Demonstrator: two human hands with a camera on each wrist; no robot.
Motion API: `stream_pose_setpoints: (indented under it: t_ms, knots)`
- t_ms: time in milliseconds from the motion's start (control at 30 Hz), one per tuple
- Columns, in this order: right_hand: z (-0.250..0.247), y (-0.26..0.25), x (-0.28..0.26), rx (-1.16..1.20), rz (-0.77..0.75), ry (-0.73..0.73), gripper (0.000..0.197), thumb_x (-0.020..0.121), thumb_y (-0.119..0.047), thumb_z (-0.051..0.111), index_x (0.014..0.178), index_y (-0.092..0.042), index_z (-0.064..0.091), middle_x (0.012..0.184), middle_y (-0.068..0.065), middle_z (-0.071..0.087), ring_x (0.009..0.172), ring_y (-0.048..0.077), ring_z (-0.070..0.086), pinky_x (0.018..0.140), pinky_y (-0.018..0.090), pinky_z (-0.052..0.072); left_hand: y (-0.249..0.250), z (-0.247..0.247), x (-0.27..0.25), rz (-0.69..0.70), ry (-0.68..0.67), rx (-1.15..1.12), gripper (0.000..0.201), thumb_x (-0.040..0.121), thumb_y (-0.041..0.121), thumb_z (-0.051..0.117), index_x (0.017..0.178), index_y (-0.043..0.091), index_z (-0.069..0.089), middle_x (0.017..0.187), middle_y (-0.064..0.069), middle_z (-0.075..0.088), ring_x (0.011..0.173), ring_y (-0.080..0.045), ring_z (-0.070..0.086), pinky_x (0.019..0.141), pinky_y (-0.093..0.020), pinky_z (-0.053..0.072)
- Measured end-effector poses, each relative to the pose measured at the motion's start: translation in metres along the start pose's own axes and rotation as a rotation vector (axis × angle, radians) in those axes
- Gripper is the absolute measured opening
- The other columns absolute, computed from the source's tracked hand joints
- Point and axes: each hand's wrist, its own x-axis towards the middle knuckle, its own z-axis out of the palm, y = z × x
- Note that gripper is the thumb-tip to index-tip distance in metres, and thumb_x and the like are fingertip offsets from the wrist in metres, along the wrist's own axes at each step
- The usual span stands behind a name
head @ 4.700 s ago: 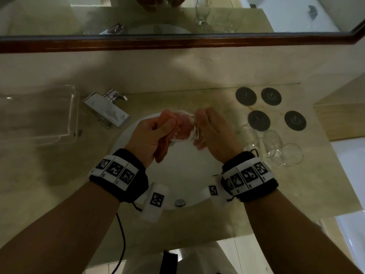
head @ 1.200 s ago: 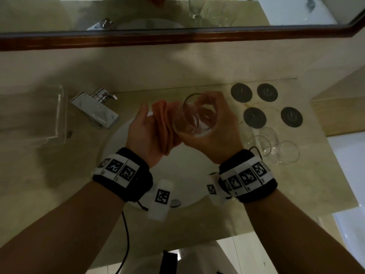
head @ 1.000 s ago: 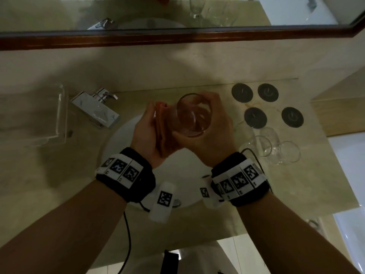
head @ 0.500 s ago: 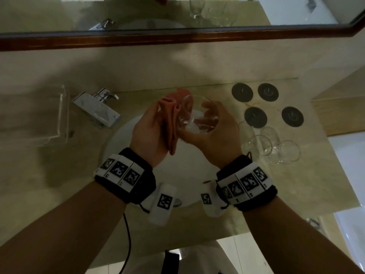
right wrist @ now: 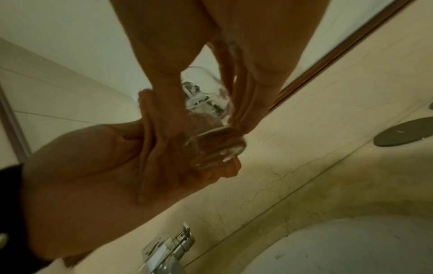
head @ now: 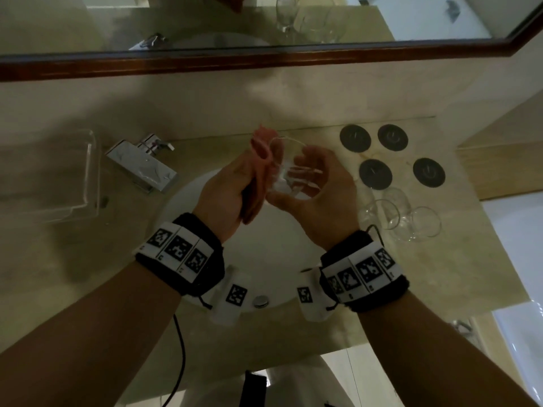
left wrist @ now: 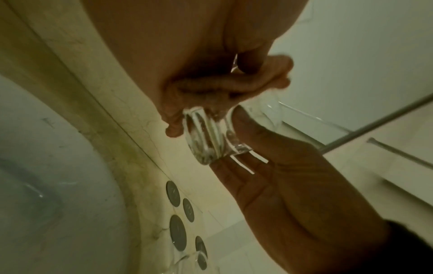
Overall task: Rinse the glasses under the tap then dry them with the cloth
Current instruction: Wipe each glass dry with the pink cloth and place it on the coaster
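Over the white sink (head: 264,251), my right hand (head: 317,183) grips a clear tumbler glass (head: 289,179) that is tilted on its side, thumb and fingers curled around it. My left hand (head: 235,186) holds a bunched pink cloth (head: 260,160) and presses it against the glass's left side. In the left wrist view the cloth (left wrist: 211,87) touches the thick glass base (left wrist: 206,140), which lies in the right hand (left wrist: 281,185). The right wrist view shows the glass (right wrist: 206,133) against the cloth (right wrist: 168,157). The chrome tap (head: 144,165) stands at the basin's back left; no water shows.
Three stemmed glasses (head: 396,212) stand close together on the marble counter right of the sink. Several dark round coasters (head: 355,138) lie behind them. A clear plastic tray (head: 50,177) sits at the far left. A mirror with a wooden frame (head: 264,60) runs along the wall.
The right hand has turned the glass. The cloth has shifted from the glass's lower side up past its rim on the left. Both hands stay over the sink.
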Motion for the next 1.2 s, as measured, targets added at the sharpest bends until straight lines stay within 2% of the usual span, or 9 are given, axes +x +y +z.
stream_pose_setpoints:
  t_ms: [67,167,300,400,500,700,900,1067,1200]
  knots:
    - [0.005,0.0,-0.003,-0.028,0.025,0.094,0.086,0.056,-0.041,0.096,0.127,-0.02,0.052,0.106,-0.016,0.062,0.092,-0.001,0.066,0.079,0.022,0.059,0.002,0.007,-0.004,0.019,-0.014,0.111,0.033,0.095,0.05,0.047,0.114,0.04,0.072,0.12,0.004,0.071,0.115,-0.016,0.063,0.11,-0.049,0.038]
    - [0.018,-0.002,-0.01,-0.071,0.01,0.154,0.082,0.06,-0.044,0.093,0.119,-0.019,0.042,0.102,-0.006,0.056,0.082,0.006,0.059,0.068,0.023,0.053,0.001,0.015,-0.006,-0.038,0.012,0.039,0.064,0.083,0.069,0.061,0.124,0.02,0.069,0.127,-0.034,0.058,0.112,-0.029,0.051,0.105,-0.063,0.037]
    - [0.022,-0.01,-0.016,0.041,0.019,-0.088,0.083,0.084,-0.024,0.078,0.145,-0.014,0.021,0.119,-0.006,0.058,0.103,0.002,0.063,0.087,0.021,0.054,0.006,0.015,-0.001,-0.044,0.101,-0.104,0.047,0.1,0.046,0.048,0.112,0.007,0.071,0.098,-0.018,0.075,0.089,-0.028,0.069,0.074,-0.036,0.053]
    - [0.011,-0.015,-0.015,-0.012,-0.066,-0.239,0.068,0.094,-0.015,0.067,0.148,-0.018,0.025,0.115,-0.018,0.06,0.105,-0.002,0.065,0.088,0.023,0.056,0.009,0.005,0.001,-0.035,0.079,-0.166,0.05,0.104,0.044,0.037,0.126,0.009,0.065,0.124,-0.016,0.07,0.115,-0.032,0.066,0.1,-0.049,0.052]
    - [0.005,-0.019,-0.01,-0.044,-0.036,-0.13,0.059,0.078,-0.03,0.083,0.119,-0.046,0.043,0.108,-0.02,0.062,0.105,0.007,0.067,0.082,0.028,0.059,0.009,0.004,-0.001,-0.035,0.073,-0.129,0.05,0.105,0.044,0.037,0.129,0.01,0.064,0.127,-0.015,0.068,0.12,-0.033,0.064,0.101,-0.051,0.05]
    - [0.013,-0.018,-0.008,-0.108,0.036,0.025,0.086,0.06,-0.054,0.087,0.126,-0.029,0.039,0.121,-0.002,0.054,0.097,0.007,0.062,0.081,0.029,0.057,0.01,0.017,-0.005,-0.009,0.003,0.001,0.048,0.096,0.06,0.05,0.117,0.023,0.072,0.108,-0.016,0.061,0.082,-0.03,0.055,0.06,-0.035,0.039]
    - [0.005,-0.021,-0.011,-0.114,0.021,-0.109,0.095,0.085,-0.023,0.075,0.151,-0.038,0.008,0.134,-0.003,0.06,0.119,0.015,0.064,0.101,0.046,0.053,0.014,0.021,0.006,-0.013,-0.106,-0.192,0.043,0.102,0.038,0.044,0.127,0.011,0.065,0.121,-0.013,0.071,0.112,-0.029,0.067,0.094,-0.043,0.055]
    - [-0.025,-0.025,-0.007,-0.141,0.036,0.181,0.077,0.078,-0.04,0.082,0.139,-0.017,0.041,0.098,-0.015,0.062,0.089,0.006,0.069,0.081,0.037,0.062,0.005,0.046,0.018,-0.045,-0.235,-0.059,0.049,0.106,0.04,0.036,0.145,0.014,0.048,0.141,-0.019,0.056,0.132,-0.038,0.053,0.108,-0.055,0.043]
    - [-0.055,-0.016,0.005,-0.267,0.027,0.284,0.088,0.074,-0.051,0.079,0.147,-0.026,0.036,0.117,-0.001,0.06,0.102,0.014,0.063,0.088,0.038,0.058,-0.004,0.078,0.025,-0.094,-0.192,-0.02,0.042,0.107,0.034,0.037,0.139,0.013,0.055,0.132,-0.013,0.066,0.121,-0.03,0.064,0.102,-0.05,0.05]
